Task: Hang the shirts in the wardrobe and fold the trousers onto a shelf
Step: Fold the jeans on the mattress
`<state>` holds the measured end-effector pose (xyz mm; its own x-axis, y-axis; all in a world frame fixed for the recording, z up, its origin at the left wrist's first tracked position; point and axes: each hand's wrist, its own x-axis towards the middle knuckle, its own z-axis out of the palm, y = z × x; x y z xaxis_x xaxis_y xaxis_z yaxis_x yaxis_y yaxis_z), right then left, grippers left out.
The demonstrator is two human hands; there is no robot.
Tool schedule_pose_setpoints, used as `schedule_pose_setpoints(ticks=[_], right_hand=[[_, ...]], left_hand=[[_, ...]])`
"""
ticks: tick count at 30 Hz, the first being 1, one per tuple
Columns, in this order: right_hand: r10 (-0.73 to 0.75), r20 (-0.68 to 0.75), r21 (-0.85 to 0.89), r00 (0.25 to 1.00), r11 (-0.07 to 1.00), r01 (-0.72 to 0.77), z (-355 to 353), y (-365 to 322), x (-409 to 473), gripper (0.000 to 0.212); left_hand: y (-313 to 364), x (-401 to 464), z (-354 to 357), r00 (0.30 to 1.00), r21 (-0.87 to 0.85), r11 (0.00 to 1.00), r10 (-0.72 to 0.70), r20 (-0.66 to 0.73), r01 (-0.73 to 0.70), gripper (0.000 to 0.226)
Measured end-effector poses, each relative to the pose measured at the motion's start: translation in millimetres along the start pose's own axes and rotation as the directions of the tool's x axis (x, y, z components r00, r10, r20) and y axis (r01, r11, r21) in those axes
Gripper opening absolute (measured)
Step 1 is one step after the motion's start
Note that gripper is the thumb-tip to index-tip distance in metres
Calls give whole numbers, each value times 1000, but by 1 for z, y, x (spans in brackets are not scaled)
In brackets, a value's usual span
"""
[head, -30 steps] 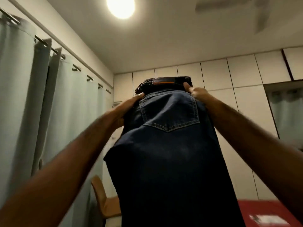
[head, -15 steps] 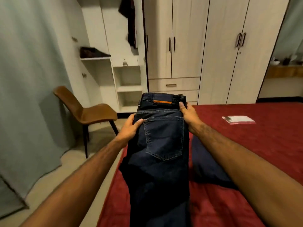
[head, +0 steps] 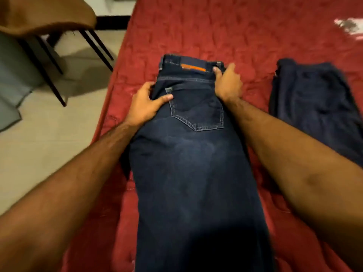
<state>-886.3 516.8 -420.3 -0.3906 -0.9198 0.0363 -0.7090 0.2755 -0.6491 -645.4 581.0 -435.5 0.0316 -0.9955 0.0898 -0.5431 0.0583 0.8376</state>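
Both hands hold the dark blue jeans (head: 194, 154) near the waistband, one on each side. On the left, the left hand (head: 145, 106) has a closed grip on the side seam: the thumb lies across the denim just left of the back pocket (head: 197, 112), and the fingers curl around the edge of the cloth. On the right, the right hand (head: 227, 83) clamps the far right end of the waistband, thumb on top beside the orange label (head: 193, 67), fingers wrapped around the edge.

These jeans lie lengthwise on the red bed (head: 216, 32), back side up, waistband at the far end and legs running toward the near edge of the view, between the two forearms. They sit close to the bed's left edge.

Right of them, apart from the jeans and also on the bed, lies a second dark garment (head: 312, 107), loosely folded. A pale, blurred item (head: 349, 27) rests on the bed at the far right. Off the bed to the far left stands a brown chair (head: 45, 14) with thin black legs on the pale floor (head: 49, 138).
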Motion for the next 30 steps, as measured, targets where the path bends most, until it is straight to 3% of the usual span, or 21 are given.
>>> schedule_pose_setpoints(ticks=[4,7,11,16,20,23,27,30], right_hand=[[-40,36,128,999,991,35,6,13,1,53],[-46,157,324,986,946,-7,-12,13,-19,62],[-105,311,507,945,859,-71,-39,34,-83,71],[-216,351,373,911,925,76,-77,86,-200,92],[-203,296,405,933,912,70,-118,118,-322,82],[-214,299,335,930,936,107,-148,138,-407,70],[-65,380,313,923,948,-63,-179,144,-484,46],[63,543,307,837,913,-268,-207,138,-528,43]], left_hand=[[-12,7,3,998,-18,999,-31,52,32,75],[-5,4,-5,986,-53,993,-95,135,103,68],[5,-32,-22,961,-159,972,-129,244,171,75],[-1,-149,-40,995,-147,986,-69,69,78,43],[27,-259,-41,981,-265,945,-194,20,192,59],[46,-354,-29,972,-251,939,-226,59,234,58],[79,-474,-25,966,-250,943,-176,187,220,70],[110,-543,-34,933,-513,779,-309,185,360,72]])
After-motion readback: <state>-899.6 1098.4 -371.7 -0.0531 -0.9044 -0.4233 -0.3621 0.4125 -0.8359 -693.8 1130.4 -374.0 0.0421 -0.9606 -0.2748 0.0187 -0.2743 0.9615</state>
